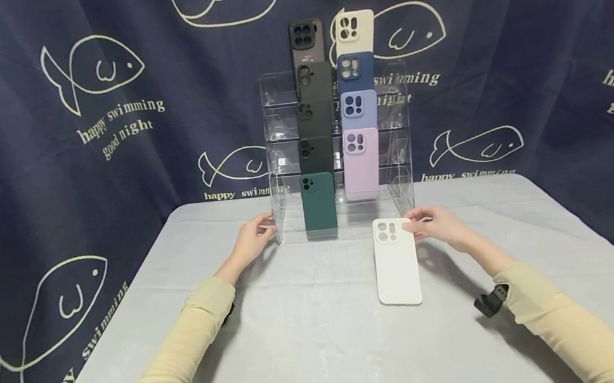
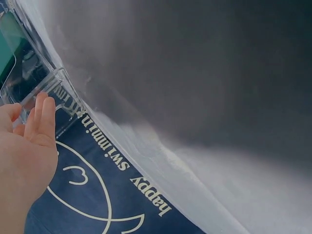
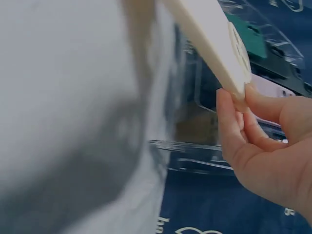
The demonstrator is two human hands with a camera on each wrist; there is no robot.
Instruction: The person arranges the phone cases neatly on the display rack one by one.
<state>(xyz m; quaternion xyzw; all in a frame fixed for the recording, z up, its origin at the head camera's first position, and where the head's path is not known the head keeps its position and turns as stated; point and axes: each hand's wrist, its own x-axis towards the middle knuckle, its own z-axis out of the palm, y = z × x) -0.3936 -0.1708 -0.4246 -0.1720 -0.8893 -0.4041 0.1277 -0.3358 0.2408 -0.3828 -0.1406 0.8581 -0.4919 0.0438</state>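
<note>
My right hand (image 1: 436,225) pinches a white phone case (image 1: 397,270) by its upper right corner, thumb on one face and fingertips on the other. The case hangs upright in front of the right part of a clear tiered display stand (image 1: 287,219), camera cutouts at its top left. In the right wrist view its corner (image 3: 234,80) sits between thumb and fingers. At the stand's lower left side, my left hand (image 1: 254,239) rests its extended fingers against the clear side panel. The left wrist view shows this hand (image 2: 29,151) by the panel.
A green case (image 1: 319,206) stands lowest in the left column, with several black cases (image 1: 318,155) behind it. The right column holds a pink case (image 1: 363,168), a lavender one (image 1: 368,110), a blue one (image 1: 364,72) and a cream one (image 1: 363,31). A pale cloth covers the table (image 1: 303,345).
</note>
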